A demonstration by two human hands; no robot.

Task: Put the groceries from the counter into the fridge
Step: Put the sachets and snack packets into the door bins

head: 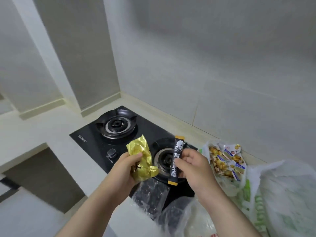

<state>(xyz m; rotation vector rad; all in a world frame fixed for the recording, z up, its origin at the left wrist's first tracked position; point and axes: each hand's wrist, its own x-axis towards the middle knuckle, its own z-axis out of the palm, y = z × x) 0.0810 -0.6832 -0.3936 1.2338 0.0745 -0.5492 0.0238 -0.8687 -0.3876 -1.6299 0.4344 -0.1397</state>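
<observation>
Left hand [127, 165] grips a gold packet [142, 159], right hand [191, 165] pinches a black sachet [176, 159] above the stove [95, 139]; picking up seems done, carrying to the unseen fridge likely next.

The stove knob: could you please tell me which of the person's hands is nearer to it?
Left. The left hand, gripping a gold packet, is just right of the stove knob; the right hand, pinching a black sachet, is farther right, past the near burner.

Two hands [127, 166] [195, 166], one gold packet [142, 159], one black sachet [176, 161], two burners [117, 124] [163, 159]
</observation>
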